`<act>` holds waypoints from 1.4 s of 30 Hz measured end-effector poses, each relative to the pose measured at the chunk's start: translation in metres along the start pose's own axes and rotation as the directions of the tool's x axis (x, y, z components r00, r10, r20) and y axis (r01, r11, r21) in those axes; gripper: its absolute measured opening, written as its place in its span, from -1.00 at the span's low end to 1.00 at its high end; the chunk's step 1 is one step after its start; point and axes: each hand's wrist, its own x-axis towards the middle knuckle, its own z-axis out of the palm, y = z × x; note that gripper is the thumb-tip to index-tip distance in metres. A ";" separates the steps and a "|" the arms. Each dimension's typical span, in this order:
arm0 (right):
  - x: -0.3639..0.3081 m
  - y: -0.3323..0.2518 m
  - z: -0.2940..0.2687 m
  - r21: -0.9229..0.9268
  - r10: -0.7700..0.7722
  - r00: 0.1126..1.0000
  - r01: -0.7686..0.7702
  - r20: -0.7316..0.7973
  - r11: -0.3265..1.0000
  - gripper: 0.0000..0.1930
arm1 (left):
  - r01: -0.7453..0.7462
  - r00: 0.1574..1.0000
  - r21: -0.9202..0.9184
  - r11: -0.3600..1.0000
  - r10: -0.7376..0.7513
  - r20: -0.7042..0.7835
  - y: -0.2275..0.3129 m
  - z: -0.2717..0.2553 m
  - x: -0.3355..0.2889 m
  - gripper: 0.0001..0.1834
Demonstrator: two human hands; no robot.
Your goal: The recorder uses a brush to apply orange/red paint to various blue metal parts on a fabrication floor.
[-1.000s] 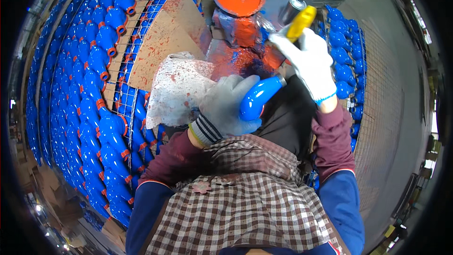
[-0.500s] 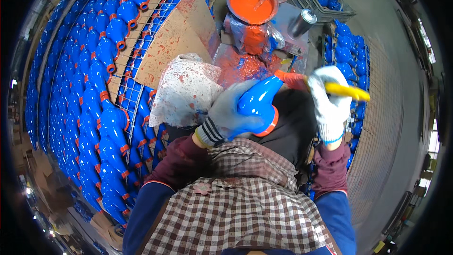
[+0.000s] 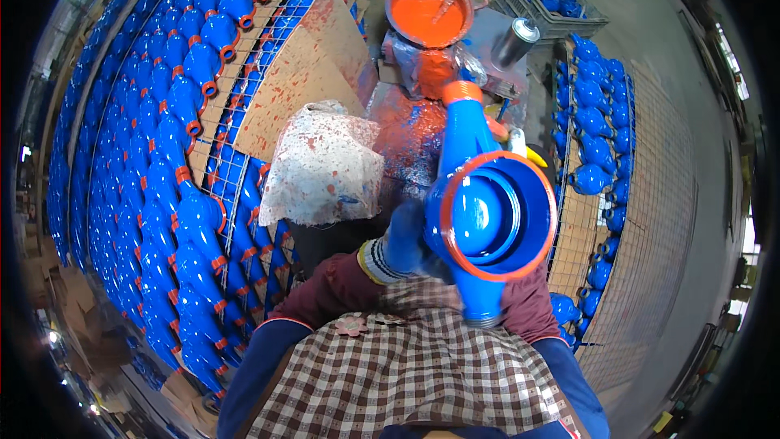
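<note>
A blue water meter body [image 3: 455, 219] is held up close in front of me. Its round bowl opening, rimmed in orange, faces up. The far threaded end is orange and the near one blue. My left hand [image 3: 398, 248], in a stained knit glove, grips the body from its left side, its fingertips hidden behind it. Beyond the body, mostly covered by it, my gloved right hand [image 3: 517, 141] is closed on a paintbrush. The brush's yellow handle [image 3: 535, 156] and a bit of its orange-coated head [image 3: 496, 127] show past the bowl.
A pot of orange paint [image 3: 426, 20] with a stick stands ahead, beside a spray can [image 3: 517, 39]. A paint-spotted cloth [image 3: 321, 171] lies left of centre. Blue bodies fill racks at left [image 3: 179, 236] and right [image 3: 593, 122]. A grey crate [image 3: 536, 20] stands far right.
The meter body has been raised and turned, so its bowl opening now faces up. Its far end now shows an orange band. My right hand and brush have moved left, behind the body.
</note>
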 end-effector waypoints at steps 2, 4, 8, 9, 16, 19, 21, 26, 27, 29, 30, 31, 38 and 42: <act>0.022 -0.030 -0.007 0.182 0.478 0.853 -0.514 0.210 0.838 -0.59 | 0.138 0.938 0.200 0.970 -0.064 -0.341 0.006 0.020 0.010 0.04; 0.045 -0.054 -0.014 0.588 0.661 0.739 -0.594 0.130 0.549 -0.67 | 0.183 0.891 0.186 0.965 -0.083 -0.446 0.014 0.028 0.031 0.08; 0.074 -0.005 -0.050 0.599 0.339 0.941 -0.281 0.016 0.750 -0.75 | 0.428 0.842 0.238 0.872 -0.290 -0.454 0.025 0.002 0.034 -0.04; 0.082 -0.015 -0.059 0.506 0.319 0.947 -0.267 -0.017 0.820 -0.76 | 0.486 0.821 0.251 0.837 -0.339 -0.459 0.028 0.000 0.036 -0.07; 0.110 -0.040 -0.061 -0.461 -0.407 0.768 0.629 0.494 0.626 -0.78 | 0.028 0.992 0.848 -0.529 -0.091 -0.089 0.028 0.025 0.049 -0.37; 0.107 -0.041 -0.053 -0.450 -0.190 0.828 0.462 0.527 0.764 -0.72 | -0.078 0.988 0.672 -0.736 -0.148 -0.047 0.025 0.026 0.051 -0.49; 0.102 -0.042 -0.055 -0.501 -0.475 0.661 0.750 0.581 0.431 -0.74 | -0.101 0.986 0.647 -0.756 -0.161 -0.033 0.026 0.023 0.051 -0.48; 0.093 -0.057 -0.060 -0.479 -0.429 0.762 0.642 0.485 0.598 -0.83 | -0.046 0.985 0.674 -0.738 -0.144 -0.091 0.028 0.025 0.050 -0.41; 0.092 -0.065 -0.063 -0.507 -0.346 0.822 0.555 0.452 0.659 -0.87 | -0.014 0.987 0.689 -0.724 -0.122 -0.108 0.028 0.023 0.048 -0.37; 0.086 -0.071 -0.067 -0.526 -0.261 0.870 0.467 0.419 0.711 -0.88 | 0.038 0.991 0.721 -0.692 -0.069 -0.119 0.030 0.020 0.046 -0.30; 0.083 -0.072 -0.070 -0.462 -0.289 0.874 0.458 0.390 0.760 -0.87 | 0.085 0.991 0.751 -0.654 -0.021 -0.131 0.031 0.018 0.045 -0.23; 0.079 -0.073 -0.072 -0.392 -0.316 0.879 0.448 0.358 0.803 -0.85 | 0.088 0.991 0.747 -0.659 -0.015 -0.130 0.033 0.015 0.042 -0.23; 0.050 -0.049 -0.082 0.196 -0.347 0.935 0.327 0.074 0.924 -0.81 | 0.302 0.938 0.857 0.417 0.031 -0.345 0.036 -0.004 0.011 0.08; 0.030 -0.038 -0.056 0.727 0.283 0.953 -0.267 0.104 0.633 -0.87 | 0.318 0.888 0.459 0.830 -0.092 -0.450 0.030 0.003 0.007 0.12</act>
